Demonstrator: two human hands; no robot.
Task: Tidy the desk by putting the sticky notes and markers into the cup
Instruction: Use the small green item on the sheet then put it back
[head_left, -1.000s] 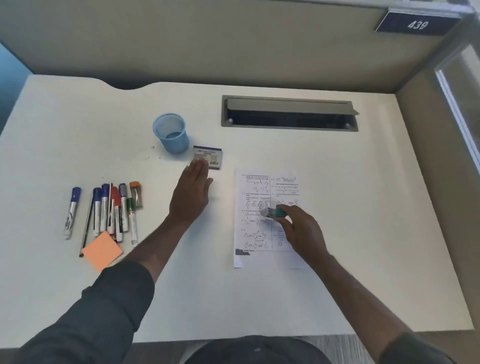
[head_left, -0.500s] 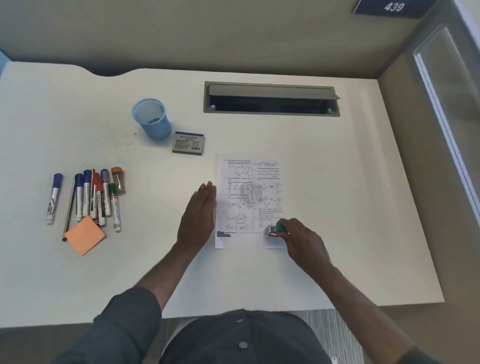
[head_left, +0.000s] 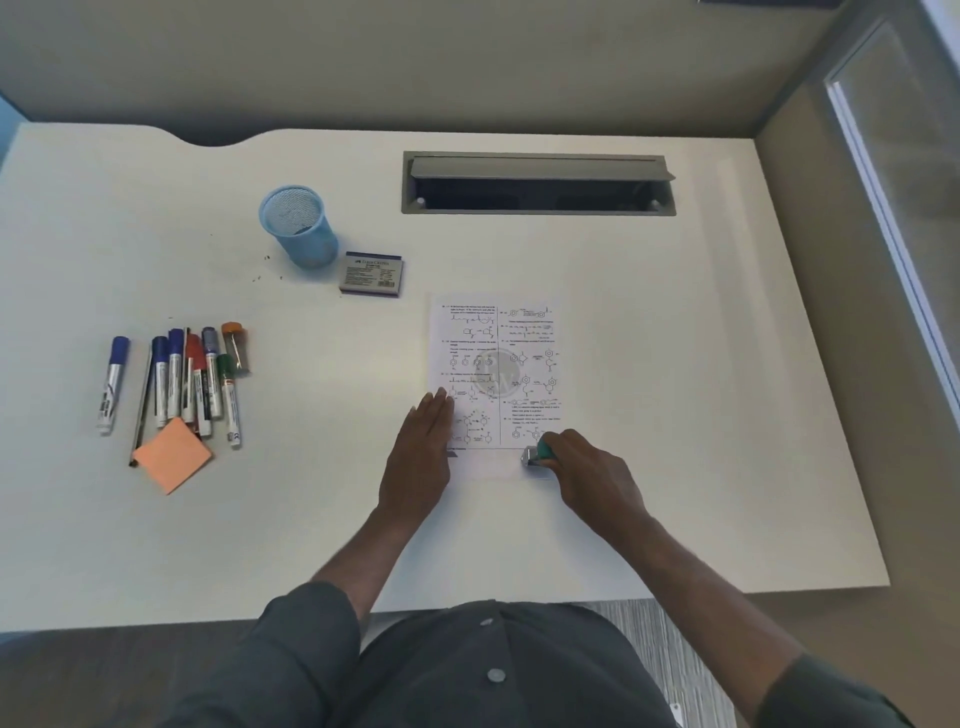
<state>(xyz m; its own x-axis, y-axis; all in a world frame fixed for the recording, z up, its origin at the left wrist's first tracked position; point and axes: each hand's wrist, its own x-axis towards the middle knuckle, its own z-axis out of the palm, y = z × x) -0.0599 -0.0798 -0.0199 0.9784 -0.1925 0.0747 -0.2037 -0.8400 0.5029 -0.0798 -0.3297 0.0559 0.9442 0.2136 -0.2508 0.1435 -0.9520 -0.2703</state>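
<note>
The markers (head_left: 182, 379) lie in a loose row at the bench's (head_left: 675, 415) left, long axes running front to back, smooth plastic barrels with coloured caps; the orange sticky notes (head_left: 173, 455) touch their near ends. Both lie well left of the hands, nearer the left hand (head_left: 421, 457), flat on the printed paper (head_left: 496, 364). The right hand (head_left: 592, 478) grips a small green-and-silver object (head_left: 537, 454). The blue mesh cup (head_left: 300, 226) stands upright farther back.

Dark grey buttoned shirt (head_left: 467, 670), long sleeves pushed up the forearms
</note>
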